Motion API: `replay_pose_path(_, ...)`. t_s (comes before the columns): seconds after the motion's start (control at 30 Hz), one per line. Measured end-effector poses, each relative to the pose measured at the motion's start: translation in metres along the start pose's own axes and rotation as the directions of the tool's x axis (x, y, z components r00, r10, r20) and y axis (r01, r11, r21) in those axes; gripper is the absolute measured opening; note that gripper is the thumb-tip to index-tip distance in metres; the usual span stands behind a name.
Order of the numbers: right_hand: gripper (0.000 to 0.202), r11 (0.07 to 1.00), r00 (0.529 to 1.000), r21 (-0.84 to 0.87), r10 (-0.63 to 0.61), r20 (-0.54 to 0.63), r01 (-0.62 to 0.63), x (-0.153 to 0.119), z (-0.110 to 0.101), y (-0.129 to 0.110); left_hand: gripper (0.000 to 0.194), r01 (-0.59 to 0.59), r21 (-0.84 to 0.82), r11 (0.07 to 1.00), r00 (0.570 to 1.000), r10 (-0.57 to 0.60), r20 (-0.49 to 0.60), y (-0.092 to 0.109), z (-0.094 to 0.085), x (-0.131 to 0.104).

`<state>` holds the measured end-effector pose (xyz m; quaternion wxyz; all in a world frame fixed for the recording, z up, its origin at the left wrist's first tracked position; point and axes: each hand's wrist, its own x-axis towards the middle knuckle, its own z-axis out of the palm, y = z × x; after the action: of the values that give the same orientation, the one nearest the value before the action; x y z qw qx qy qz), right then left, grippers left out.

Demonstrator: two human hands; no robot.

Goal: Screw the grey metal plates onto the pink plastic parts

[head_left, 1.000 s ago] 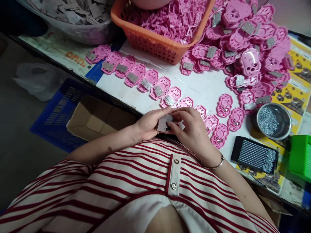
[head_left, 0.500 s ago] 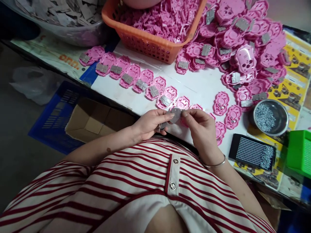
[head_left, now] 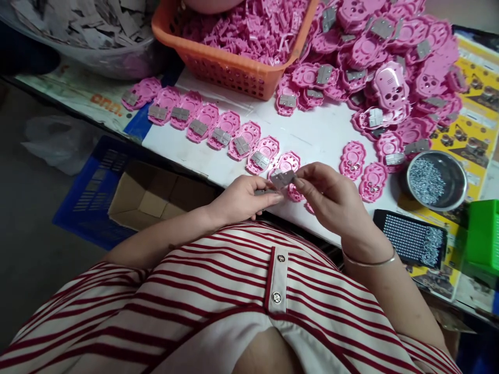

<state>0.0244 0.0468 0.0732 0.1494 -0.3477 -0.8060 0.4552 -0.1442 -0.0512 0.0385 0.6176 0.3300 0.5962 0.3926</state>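
Note:
Between thumb and fingers, my right hand (head_left: 325,195) pinches a flat grey metal plate (head_left: 283,179). The plate is over a pink plastic housing (head_left: 289,162) near the table's front edge; whether they touch, I cannot tell. Just to the left, my left hand (head_left: 244,200) is closed around more grey plates (head_left: 265,192), partly hidden by its fingers. A slanting row of pink housings runs to the upper left, each with a grey plate on it, such as this housing (head_left: 250,133). Housings under my right hand are partly covered.
An orange basket (head_left: 230,65) of small pink parts stands at the back, beside a heap of pink housings (head_left: 390,52). On the right are a metal bowl of screws (head_left: 462,176), a black screw tray (head_left: 405,236) and a green bin (head_left: 483,236). A blue crate (head_left: 83,192) sits below the table.
My right hand has lifted the grey plate slightly apart from my left hand and turned it over the pink housing. My left hand stays almost in place around its plates.

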Motion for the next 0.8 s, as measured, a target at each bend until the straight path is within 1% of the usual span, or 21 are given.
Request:
replay_pose_path(0.03,0.028,0.996,1.000,0.088,0.008,-0.016,-0.006,0.002,0.004,0.001,0.017,0.022,0.018,1.000,1.000,-0.022,0.017,-0.001,0.001,0.000)
replay_pose_path(0.07,0.030,0.990,0.999,0.141,0.013,-0.032,-0.009,0.003,0.006,0.003,0.018,0.032,0.014,0.999,0.999,-0.033,0.027,-0.001,0.001,0.000)
replay_pose_path(0.1,0.030,0.990,0.999,0.143,0.016,-0.048,-0.009,0.004,0.006,0.004,0.019,0.026,-0.005,1.000,0.999,-0.026,0.023,-0.002,0.001,0.000)
replay_pose_path(0.13,0.028,0.996,0.998,0.091,0.015,-0.065,-0.009,0.004,0.003,0.005,0.020,0.004,-0.029,1.000,1.000,-0.004,0.002,-0.003,0.001,0.000)
replay_pose_path(0.2,0.020,0.994,0.998,-0.112,0.003,-0.060,-0.010,0.002,-0.008,0.005,0.024,-0.059,-0.064,0.996,0.995,0.054,-0.081,-0.003,-0.001,0.000)
replay_pose_path(0.23,0.016,0.976,1.000,-0.220,-0.009,-0.024,0.004,0.000,-0.015,0.003,0.026,-0.082,-0.058,0.995,0.990,0.075,-0.115,-0.002,-0.001,0.000)
replay_pose_path(0.27,0.014,0.951,0.999,-0.307,-0.019,0.035,0.029,-0.002,-0.021,0.001,0.029,-0.098,-0.033,0.995,0.987,0.093,-0.131,-0.001,-0.001,-0.001)
replay_pose_path(0.3,0.013,0.932,0.995,-0.358,-0.023,0.098,0.057,-0.003,-0.025,-0.001,0.029,-0.110,0.005,0.994,0.986,0.109,-0.128,0.001,-0.001,-0.001)
replay_pose_path(0.33,0.013,0.927,0.989,-0.368,-0.023,0.149,0.078,-0.004,-0.027,-0.003,0.027,-0.125,0.048,0.991,0.985,0.130,-0.111,0.002,-0.001,-0.002)
replay_pose_path(0.37,0.013,0.937,0.984,-0.340,-0.020,0.179,0.081,-0.004,-0.026,-0.005,0.022,-0.144,0.089,0.986,0.985,0.152,-0.088,0.004,0.001,-0.003)
replay_pose_path(0.4,0.013,0.960,0.983,-0.273,-0.015,0.181,0.065,-0.004,-0.022,-0.007,0.016,-0.161,0.119,0.980,0.983,0.169,-0.065,0.005,0.002,-0.003)
replay_pose_path(0.47,0.019,0.999,0.993,-0.029,0.017,0.113,-0.014,-0.003,-0.009,-0.006,0.014,-0.175,0.107,0.979,0.983,0.180,-0.038,0.006,0.004,-0.002)
replay_pose_path(0.5,0.024,0.991,0.996,0.117,0.050,0.074,-0.058,-0.002,-0.001,-0.004,0.016,-0.174,0.062,0.983,0.984,0.176,-0.039,0.006,0.005,-0.002)
replay_pose_path(0.53,0.029,0.964,0.995,0.246,0.091,0.046,-0.099,-0.002,0.007,-0.002,0.017,-0.171,-0.001,0.985,0.984,0.170,-0.053,0.005,0.006,-0.001)
replay_pose_path(0.6,0.039,0.901,0.986,0.404,0.166,0.013,-0.157,-0.004,0.020,0.004,0.018,-0.167,-0.123,0.978,0.984,0.157,-0.089,0.002,0.006,0.001)
replay_pose_path(0.67,0.043,0.870,0.977,0.458,0.214,-0.011,-0.185,-0.007,0.023,0.008,0.018,-0.158,-0.182,0.971,0.985,0.141,-0.100,0.000,0.006,0.001)
replay_pose_path(0.7,0.042,0.864,0.973,0.468,0.228,-0.037,-0.184,-0.009,0.021,0.009,0.018,-0.142,-0.194,0.971,0.988,0.126,-0.093,-0.001,0.006,0.001)
replay_pose_path(0.77,0.038,0.881,0.966,0.439,0.242,-0.092,-0.178,-0.012,0.010,0.010,0.018,-0.099,-0.230,0.968,0.993,0.081,-0.086,-0.002,0.006,0.000)
replay_pose_path(0.8,0.035,0.904,0.962,0.382,0.249,-0.109,-0.190,-0.014,0.001,0.011,0.018,-0.079,-0.259,0.963,0.994,0.057,-0.092,-0.002,0.006,-0.001)
